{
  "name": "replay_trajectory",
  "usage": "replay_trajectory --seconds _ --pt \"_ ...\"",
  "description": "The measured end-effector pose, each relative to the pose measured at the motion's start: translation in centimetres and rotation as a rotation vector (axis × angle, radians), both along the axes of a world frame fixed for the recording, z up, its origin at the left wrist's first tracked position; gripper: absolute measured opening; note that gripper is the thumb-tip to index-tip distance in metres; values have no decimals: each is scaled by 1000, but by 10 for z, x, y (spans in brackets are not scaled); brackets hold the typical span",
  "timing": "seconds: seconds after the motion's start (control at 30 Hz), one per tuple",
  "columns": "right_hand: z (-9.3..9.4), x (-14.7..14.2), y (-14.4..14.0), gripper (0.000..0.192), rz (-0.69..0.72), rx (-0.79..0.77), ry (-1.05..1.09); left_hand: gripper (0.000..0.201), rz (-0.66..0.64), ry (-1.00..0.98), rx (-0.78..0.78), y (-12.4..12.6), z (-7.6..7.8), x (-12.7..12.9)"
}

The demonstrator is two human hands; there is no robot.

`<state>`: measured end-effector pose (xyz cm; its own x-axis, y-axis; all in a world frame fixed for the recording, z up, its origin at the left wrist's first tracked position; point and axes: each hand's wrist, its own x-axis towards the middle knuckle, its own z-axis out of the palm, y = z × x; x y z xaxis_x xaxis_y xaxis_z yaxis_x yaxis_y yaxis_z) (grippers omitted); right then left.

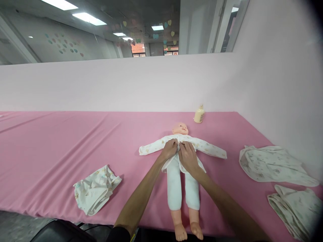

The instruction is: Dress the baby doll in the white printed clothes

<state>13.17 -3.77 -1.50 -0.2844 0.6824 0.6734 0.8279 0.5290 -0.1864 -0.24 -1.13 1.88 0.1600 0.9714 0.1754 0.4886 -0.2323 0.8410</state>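
Below broad glass (101, 40) and a white wall (113, 87), across a pink tabletop (63, 144), with both arms over a doll (180, 128) lying on its back, sleeves spread wide and bare feet at the near edge. Pinching the patterned shirt (181, 137) at mid-chest with left hand (171, 149) and right hand (187, 155) close together, with each grip clamped on the fabric and fingertips partly hidden, above white pants (174, 191). Seen around: a bottle (199, 116) upright beyond the head, a rumpled cloth (97, 190) off left, two folded cloths (275, 164) well apart on the right.
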Motion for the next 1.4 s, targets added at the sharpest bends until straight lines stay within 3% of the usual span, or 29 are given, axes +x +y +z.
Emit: replay_trajectory --seconds 0.33,0.93,1.13,1.27,1.4 --pt "-3 5 2 36 26 -3 -12 30 -147 -199 -227 -7 18 -14" --pt "-6 6 -2 41 63 12 111 31 -55 -250 -200 -3 8 -6" --pt "-10 9 5 43 147 -53 299 27 -32 -236 -162 -1 6 -3" --pt "-7 15 5 43 196 -151 381 29 -55 -205 -174 -8 11 -7" --pt "-1 16 -13 37 60 -143 367 26 -93 -69 -145 -33 23 -21"
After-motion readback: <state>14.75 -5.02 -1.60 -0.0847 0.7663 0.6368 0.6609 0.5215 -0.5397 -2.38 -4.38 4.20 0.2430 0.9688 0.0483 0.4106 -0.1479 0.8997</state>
